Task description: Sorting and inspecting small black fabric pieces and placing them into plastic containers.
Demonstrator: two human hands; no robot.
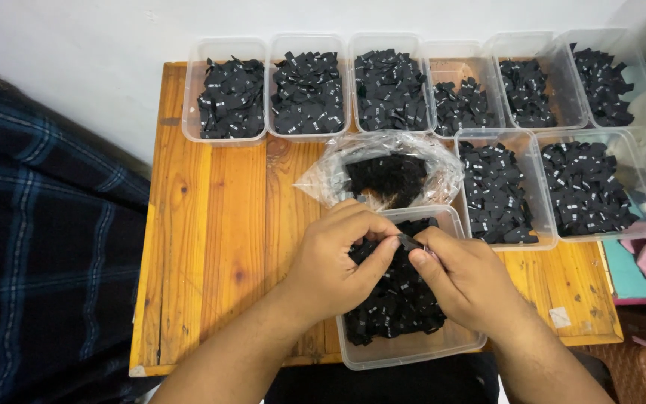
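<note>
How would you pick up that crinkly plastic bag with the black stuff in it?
Pinch the clear plastic bag by its loose, crumpled rim on the left, coming from above. The film bunches up there, away from the black pile inside, and the bare wooden table beside it leaves room for fingers.

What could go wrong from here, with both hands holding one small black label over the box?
1. The label, pinched only at fingertips of the left hand and right hand, may slip into the wrong pile.
2. The near box overhangs the table edge and might tip.
3. The open bag could spill.
</note>
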